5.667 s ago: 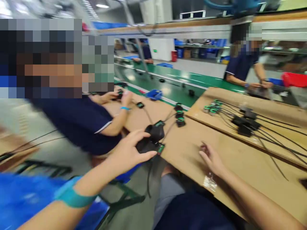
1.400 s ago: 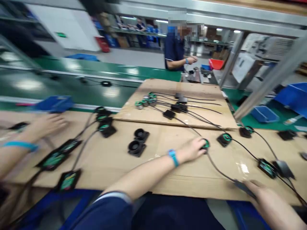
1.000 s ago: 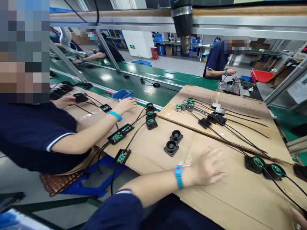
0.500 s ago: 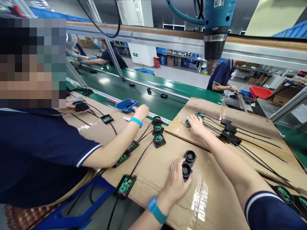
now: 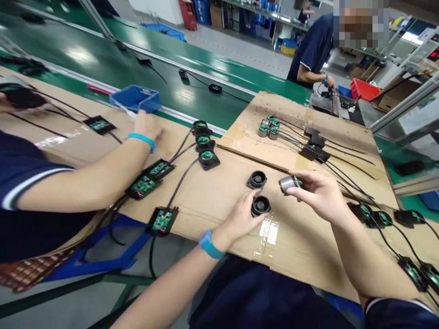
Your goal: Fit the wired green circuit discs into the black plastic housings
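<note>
My left hand (image 5: 240, 215) is closed around the near one of two black round housings, its fingers at the rim of this housing (image 5: 260, 206), which rests on the cardboard. Just beyond it sits the second black housing (image 5: 257, 179), apart from the first. Between thumb and fingers, my right hand (image 5: 318, 194) holds a silver metal cylinder (image 5: 287, 184) on its side above the cardboard, right of the housings. Coloured wires show at the cylinder's end near my fingers. Similar cylinders (image 5: 268, 128) with green tops and black cables stand in a group farther back.
Three cabled black housings (image 5: 206, 158) and open circuit boxes (image 5: 163, 220) lie to the left. A co-worker's arm (image 5: 92, 187) reaches across there near a blue bin (image 5: 135, 98). More cabled housings (image 5: 363, 211) lie at right. A green conveyor (image 5: 192, 68) runs behind.
My right hand has come back from the group of cylinders with one in its grasp. The two housings, side by side before, are now slightly apart. The view has tilted down.
</note>
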{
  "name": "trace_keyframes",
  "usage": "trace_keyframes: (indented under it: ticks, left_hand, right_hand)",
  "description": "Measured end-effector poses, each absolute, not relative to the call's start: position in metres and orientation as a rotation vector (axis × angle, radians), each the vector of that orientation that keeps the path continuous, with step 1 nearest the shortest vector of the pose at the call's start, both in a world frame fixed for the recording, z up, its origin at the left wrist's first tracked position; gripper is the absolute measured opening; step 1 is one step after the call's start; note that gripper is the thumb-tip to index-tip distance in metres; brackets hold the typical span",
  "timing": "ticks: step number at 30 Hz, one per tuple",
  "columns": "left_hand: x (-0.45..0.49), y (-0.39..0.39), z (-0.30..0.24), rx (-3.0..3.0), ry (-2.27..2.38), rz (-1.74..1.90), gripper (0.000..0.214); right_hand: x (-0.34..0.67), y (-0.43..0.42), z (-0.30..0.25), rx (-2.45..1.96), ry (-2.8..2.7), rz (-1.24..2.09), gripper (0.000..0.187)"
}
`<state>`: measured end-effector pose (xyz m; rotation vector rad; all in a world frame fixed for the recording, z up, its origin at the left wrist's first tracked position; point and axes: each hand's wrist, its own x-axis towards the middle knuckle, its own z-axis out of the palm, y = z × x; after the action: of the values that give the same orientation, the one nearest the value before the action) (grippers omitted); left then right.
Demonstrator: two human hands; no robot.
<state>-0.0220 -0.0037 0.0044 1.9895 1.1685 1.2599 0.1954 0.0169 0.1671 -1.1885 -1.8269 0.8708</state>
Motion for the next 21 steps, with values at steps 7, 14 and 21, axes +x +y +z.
trace_keyframes:
  ticks: [7, 14, 21]
  left_hand:
    - [-0.009, -0.014, 0.009, 1.861, 1.223, 1.222, 0.052]
    - [0.011, -0.032, 0.000, 1.926, 1.236, 1.362, 0.051]
    - [0.014, -0.041, -0.014, 2.180, 1.218, 1.572, 0.050]
  right_hand:
    - [0.238, -0.052, 0.130, -1.244, -1.344, 1.189, 0.052]
    - [0.218, -0.052, 0.103, -1.213, -1.628, 0.971, 0.050]
    - [0.172, -0.062, 0.083, -1.488, -2.110, 0.325, 0.035]
